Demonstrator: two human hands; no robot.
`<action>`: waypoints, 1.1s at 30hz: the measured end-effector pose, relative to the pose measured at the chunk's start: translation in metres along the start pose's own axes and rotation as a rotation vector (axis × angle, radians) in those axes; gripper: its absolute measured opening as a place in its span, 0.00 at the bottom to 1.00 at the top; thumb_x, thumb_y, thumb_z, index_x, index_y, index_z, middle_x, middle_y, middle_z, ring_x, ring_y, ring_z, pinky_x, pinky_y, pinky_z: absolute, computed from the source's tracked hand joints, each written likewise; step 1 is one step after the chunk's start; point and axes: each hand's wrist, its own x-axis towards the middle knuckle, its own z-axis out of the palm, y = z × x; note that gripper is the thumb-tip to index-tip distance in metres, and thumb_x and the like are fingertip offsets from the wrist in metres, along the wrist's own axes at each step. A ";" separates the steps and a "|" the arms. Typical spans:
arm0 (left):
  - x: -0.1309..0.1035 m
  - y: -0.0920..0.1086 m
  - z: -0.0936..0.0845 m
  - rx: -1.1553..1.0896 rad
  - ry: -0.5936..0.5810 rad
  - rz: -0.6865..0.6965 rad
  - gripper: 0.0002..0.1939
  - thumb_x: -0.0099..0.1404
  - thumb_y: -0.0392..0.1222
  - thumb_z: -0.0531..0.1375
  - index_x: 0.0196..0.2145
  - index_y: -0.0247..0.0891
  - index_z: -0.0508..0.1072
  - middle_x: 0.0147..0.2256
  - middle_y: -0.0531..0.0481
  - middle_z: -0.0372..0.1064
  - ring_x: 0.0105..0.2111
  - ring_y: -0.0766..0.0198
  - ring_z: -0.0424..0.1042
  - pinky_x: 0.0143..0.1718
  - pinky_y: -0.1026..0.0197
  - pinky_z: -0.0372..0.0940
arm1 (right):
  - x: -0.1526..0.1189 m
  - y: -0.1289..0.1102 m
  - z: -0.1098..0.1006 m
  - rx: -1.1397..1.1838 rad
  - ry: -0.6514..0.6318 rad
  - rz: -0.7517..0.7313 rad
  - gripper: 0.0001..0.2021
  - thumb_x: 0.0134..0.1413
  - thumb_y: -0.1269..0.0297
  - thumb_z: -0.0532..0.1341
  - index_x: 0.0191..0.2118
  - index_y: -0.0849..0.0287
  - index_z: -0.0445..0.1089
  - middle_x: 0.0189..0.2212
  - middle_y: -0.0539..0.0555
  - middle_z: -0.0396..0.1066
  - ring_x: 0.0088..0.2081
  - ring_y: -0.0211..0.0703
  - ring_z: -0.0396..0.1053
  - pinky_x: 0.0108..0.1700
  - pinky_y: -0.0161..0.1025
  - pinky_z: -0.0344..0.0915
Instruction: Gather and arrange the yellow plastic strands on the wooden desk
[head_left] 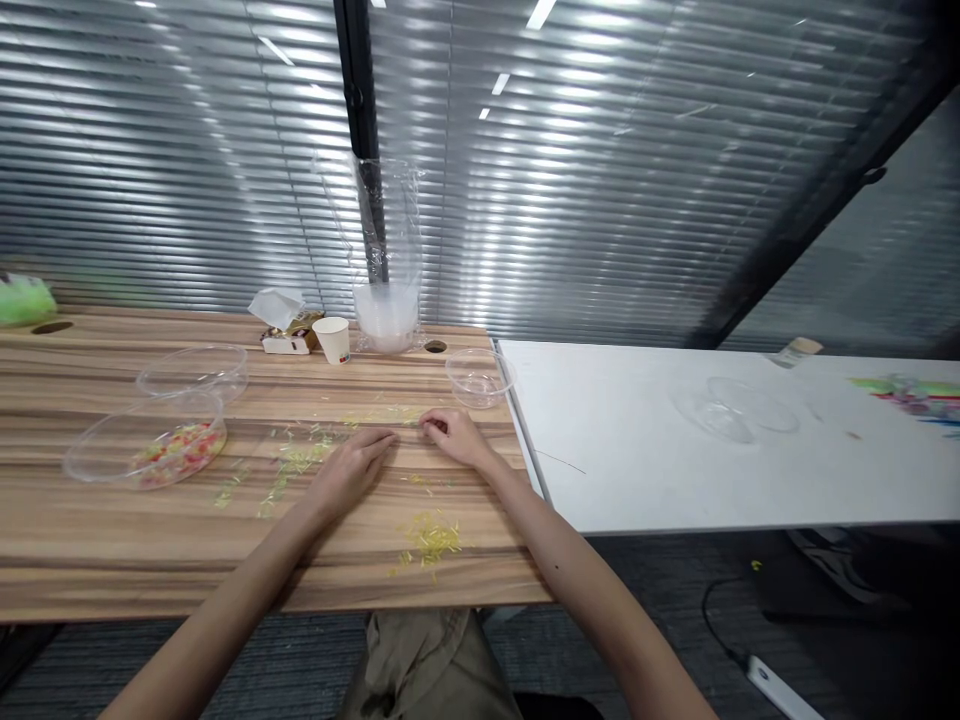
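Paper cup (334, 342), pale, with a small dark printed mark near its base, too small to read; beside it, tissue box (289, 340), patterned, its lettering unreadable. Just right of the cup: tall clear bag (388, 315), upright. Clear tubs: front-left tub (90, 462), with mixed-colour bits (180, 455); rear-left tub (191, 372); right tub (480, 387), just beyond the right hand (448, 432). Wood-grain tabletop (187, 545), adjoining a white tabletop (637, 490). Yellow bits (435, 540), heaped near the front edge; pale green bits (300, 458), scattered left of the left hand (360, 462). Both forearms reach forward, hands near each other. Left: fingers together, extended low; right: fingers curled, thumb near index. Whether either grips anything, cannot tell.
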 end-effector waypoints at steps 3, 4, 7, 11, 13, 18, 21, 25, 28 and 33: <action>-0.002 -0.007 0.004 -0.024 0.016 -0.021 0.20 0.71 0.41 0.45 0.47 0.37 0.75 0.48 0.40 0.72 0.49 0.52 0.70 0.50 0.48 0.67 | 0.000 0.000 0.000 0.001 -0.008 0.002 0.12 0.54 0.77 0.56 0.38 0.60 0.76 0.34 0.52 0.77 0.37 0.39 0.73 0.44 0.35 0.65; -0.003 -0.009 0.005 -0.028 0.021 -0.029 0.20 0.70 0.41 0.45 0.46 0.36 0.76 0.48 0.40 0.72 0.48 0.52 0.71 0.49 0.48 0.67 | 0.000 0.000 0.000 0.001 -0.011 0.003 0.12 0.54 0.77 0.56 0.38 0.60 0.76 0.34 0.52 0.77 0.37 0.39 0.73 0.44 0.35 0.65; -0.003 -0.011 0.004 -0.034 0.021 -0.042 0.20 0.69 0.40 0.46 0.45 0.37 0.76 0.46 0.40 0.73 0.46 0.52 0.72 0.48 0.49 0.67 | 0.000 -0.002 -0.001 -0.004 -0.015 0.006 0.12 0.55 0.77 0.55 0.38 0.61 0.76 0.36 0.54 0.77 0.38 0.41 0.73 0.44 0.36 0.65; -0.002 -0.007 0.001 -0.034 0.017 -0.044 0.19 0.68 0.38 0.46 0.44 0.37 0.76 0.44 0.40 0.74 0.44 0.53 0.72 0.46 0.51 0.68 | 0.000 -0.004 -0.003 -0.001 -0.024 0.014 0.12 0.55 0.77 0.55 0.38 0.62 0.76 0.37 0.55 0.77 0.39 0.41 0.73 0.44 0.36 0.65; -0.001 -0.005 -0.001 -0.028 0.019 -0.043 0.19 0.68 0.38 0.47 0.44 0.36 0.76 0.43 0.40 0.74 0.43 0.53 0.72 0.45 0.52 0.68 | 0.000 -0.004 -0.003 0.005 -0.030 0.019 0.12 0.55 0.78 0.55 0.39 0.62 0.76 0.35 0.54 0.77 0.38 0.40 0.73 0.44 0.36 0.65; -0.001 -0.002 -0.003 -0.033 0.014 -0.058 0.18 0.67 0.37 0.47 0.42 0.38 0.76 0.42 0.42 0.74 0.42 0.55 0.72 0.45 0.53 0.68 | 0.001 -0.002 -0.001 0.004 -0.024 0.011 0.13 0.54 0.78 0.56 0.38 0.61 0.76 0.35 0.53 0.77 0.37 0.40 0.73 0.44 0.35 0.65; -0.001 -0.002 -0.004 -0.036 0.011 -0.051 0.17 0.67 0.37 0.47 0.42 0.37 0.76 0.42 0.42 0.74 0.42 0.55 0.72 0.45 0.53 0.68 | 0.001 0.000 0.000 -0.005 -0.016 -0.003 0.13 0.53 0.79 0.56 0.38 0.62 0.76 0.36 0.54 0.77 0.38 0.40 0.73 0.44 0.35 0.65; 0.000 -0.001 -0.005 -0.041 0.014 -0.037 0.17 0.67 0.36 0.48 0.42 0.38 0.76 0.41 0.42 0.74 0.42 0.56 0.72 0.45 0.53 0.67 | 0.001 0.002 0.001 -0.009 -0.021 -0.004 0.13 0.54 0.78 0.56 0.39 0.61 0.76 0.38 0.54 0.77 0.39 0.41 0.73 0.45 0.36 0.65; 0.000 -0.002 -0.004 -0.046 0.018 -0.037 0.16 0.67 0.36 0.48 0.41 0.38 0.76 0.40 0.43 0.74 0.41 0.56 0.72 0.45 0.53 0.67 | 0.001 0.001 0.001 -0.006 -0.028 0.010 0.13 0.54 0.77 0.56 0.39 0.60 0.76 0.38 0.53 0.77 0.39 0.41 0.73 0.45 0.37 0.65; 0.001 -0.002 -0.004 -0.042 0.008 -0.037 0.16 0.67 0.37 0.48 0.40 0.37 0.76 0.40 0.42 0.74 0.40 0.55 0.72 0.44 0.53 0.67 | 0.002 0.002 0.001 -0.008 -0.032 0.007 0.13 0.54 0.77 0.56 0.39 0.60 0.76 0.37 0.53 0.77 0.38 0.41 0.73 0.45 0.36 0.65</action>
